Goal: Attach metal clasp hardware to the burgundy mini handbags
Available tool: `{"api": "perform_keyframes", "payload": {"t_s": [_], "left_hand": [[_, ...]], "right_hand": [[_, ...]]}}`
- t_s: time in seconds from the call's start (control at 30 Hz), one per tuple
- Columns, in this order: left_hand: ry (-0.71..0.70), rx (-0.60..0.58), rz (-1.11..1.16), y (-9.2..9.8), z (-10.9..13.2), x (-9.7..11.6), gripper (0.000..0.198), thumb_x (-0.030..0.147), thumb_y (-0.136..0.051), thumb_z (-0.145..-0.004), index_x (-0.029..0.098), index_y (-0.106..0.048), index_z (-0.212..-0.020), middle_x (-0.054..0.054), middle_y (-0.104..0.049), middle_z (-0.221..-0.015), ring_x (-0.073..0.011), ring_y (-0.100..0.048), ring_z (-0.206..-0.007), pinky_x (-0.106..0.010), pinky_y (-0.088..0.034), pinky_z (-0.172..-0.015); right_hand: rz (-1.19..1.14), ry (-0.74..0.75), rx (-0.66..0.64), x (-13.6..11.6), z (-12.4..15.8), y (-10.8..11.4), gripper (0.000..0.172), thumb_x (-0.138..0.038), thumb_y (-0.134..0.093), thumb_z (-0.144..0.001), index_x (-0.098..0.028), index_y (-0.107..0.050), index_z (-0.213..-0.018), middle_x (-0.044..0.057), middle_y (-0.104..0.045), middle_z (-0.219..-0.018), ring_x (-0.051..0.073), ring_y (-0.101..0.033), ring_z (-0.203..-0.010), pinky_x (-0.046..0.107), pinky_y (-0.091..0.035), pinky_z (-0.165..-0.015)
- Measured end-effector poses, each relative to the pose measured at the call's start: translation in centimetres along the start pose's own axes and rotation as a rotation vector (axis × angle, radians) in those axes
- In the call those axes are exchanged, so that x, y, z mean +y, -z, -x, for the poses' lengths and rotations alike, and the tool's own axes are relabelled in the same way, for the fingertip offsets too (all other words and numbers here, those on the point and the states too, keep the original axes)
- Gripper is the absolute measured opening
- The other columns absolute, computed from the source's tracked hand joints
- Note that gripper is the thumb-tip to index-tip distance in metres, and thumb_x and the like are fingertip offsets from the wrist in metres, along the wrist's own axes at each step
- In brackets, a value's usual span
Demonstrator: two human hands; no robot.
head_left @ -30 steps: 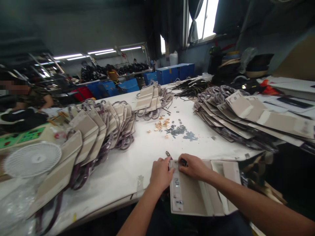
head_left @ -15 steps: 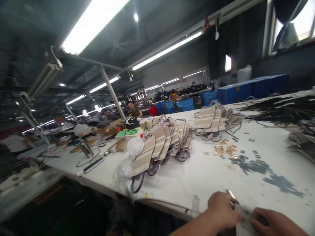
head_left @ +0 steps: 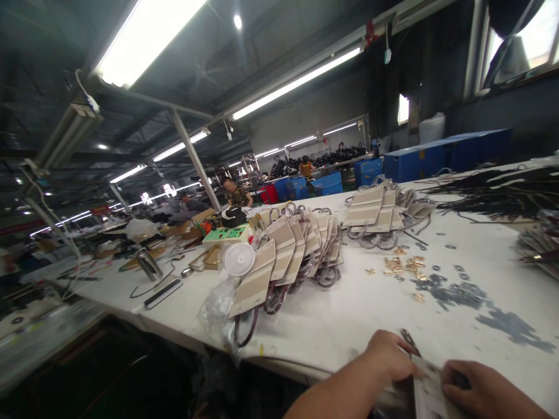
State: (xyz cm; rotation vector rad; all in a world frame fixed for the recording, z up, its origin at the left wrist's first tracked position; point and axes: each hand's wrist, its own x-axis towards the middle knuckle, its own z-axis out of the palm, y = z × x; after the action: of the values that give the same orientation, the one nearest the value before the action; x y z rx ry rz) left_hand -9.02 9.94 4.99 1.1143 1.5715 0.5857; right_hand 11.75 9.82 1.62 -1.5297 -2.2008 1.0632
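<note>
left hand: I'm seeing the left hand (head_left: 386, 359) sitting at the near right edge of the table (head_left: 349, 314), fingers curling down and closing on the left edge of the panel (head_left: 430, 387).
right hand: the right hand (head_left: 483, 389) is lying on the panel's right side with bent fingers. It's getting cut off by the frame, so I'm not managing to tell whether it's pinching anything or just pressing.
panel: beige, lying flat between the two hands, at the near edge of the table, mostly running out of the bottom of the shot.
metal bit: a small metal bit (head_left: 409, 341) is poking out just past the left fingertips, touching the panel's far edge.
stack: a fanned stack (head_left: 288, 256) of beige panels with looped handles is lying left of centre, well apart from the hands.
far stack: a smaller far stack (head_left: 375, 209) is sitting behind it, to the right.
gold bits: loose gold bits (head_left: 402, 265) are lying scattered between the far stack and the hands.
fan: a little white fan (head_left: 239, 259) is standing just left of the stack, with a clear bag (head_left: 216, 308) slumping near it.
straps: dark straps (head_left: 493, 195) are piling up far right.
person: a person (head_left: 238, 195) is working far off at another bench.
</note>
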Motion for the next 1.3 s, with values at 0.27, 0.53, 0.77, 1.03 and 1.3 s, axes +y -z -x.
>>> {"api": "perform_keyframes", "payload": {"t_s": [0.27,0.53,0.77,1.03,1.3], "left_hand": [[0.128,0.104,0.043,0.8,2.2,2.3,0.058,0.007,-0.085,-0.055,0.02,-0.077,-0.111,0.003,-0.062,-0.065,-0.0138,-0.052,-0.052,-0.027,-0.042,-0.049],[-0.016,-0.151,-0.201,1.4,-2.7,3.9,0.039,0.01,-0.082,-0.069,0.016,-0.07,-0.106,0.006,-0.058,-0.059,-0.0122,-0.05,-0.051,-0.023,-0.038,-0.05],[-0.015,-0.171,-0.239,1.6,-2.7,3.9,0.027,0.013,-0.075,-0.074,0.017,-0.069,-0.101,0.0,-0.067,-0.071,-0.016,-0.06,-0.06,-0.024,-0.044,-0.049],[0.031,-0.158,-0.211,1.8,-2.9,4.0,0.03,0.011,-0.074,-0.071,0.019,-0.07,-0.1,-0.002,-0.07,-0.075,-0.0194,-0.064,-0.067,-0.025,-0.048,-0.051],[0.015,-0.174,-0.159,1.7,-2.8,3.5,0.027,0.015,-0.077,-0.074,0.019,-0.07,-0.1,-0.002,-0.072,-0.075,-0.0175,-0.065,-0.064,-0.024,-0.048,-0.052]], "right_hand": [[0.072,-0.04,0.023,-1.9,-1.6,1.6,0.013,-0.025,-0.062,-0.073,-0.024,-0.073,-0.067,0.006,-0.076,-0.074,0.028,-0.069,-0.074,0.036,-0.041,-0.065],[0.058,-0.182,0.19,-4.9,0.1,2.9,0.019,-0.024,-0.063,-0.08,-0.022,-0.081,-0.085,0.004,-0.08,-0.088,0.021,-0.07,-0.081,0.028,-0.042,-0.07],[0.04,-0.328,0.309,-5.8,1.3,1.6,0.017,-0.028,-0.067,-0.081,-0.025,-0.081,-0.09,0.003,-0.08,-0.092,0.021,-0.07,-0.085,0.027,-0.044,-0.072],[0.061,-0.453,0.355,-7.6,0.4,0.6,0.016,-0.022,-0.064,-0.084,-0.023,-0.079,-0.088,0.006,-0.079,-0.091,0.021,-0.07,-0.085,0.028,-0.042,-0.072],[0.263,-0.449,0.347,-9.2,-0.1,-0.2,0.021,-0.024,-0.059,-0.086,-0.02,-0.077,-0.097,0.012,-0.079,-0.099,0.027,-0.071,-0.091,0.031,-0.046,-0.072]]}}
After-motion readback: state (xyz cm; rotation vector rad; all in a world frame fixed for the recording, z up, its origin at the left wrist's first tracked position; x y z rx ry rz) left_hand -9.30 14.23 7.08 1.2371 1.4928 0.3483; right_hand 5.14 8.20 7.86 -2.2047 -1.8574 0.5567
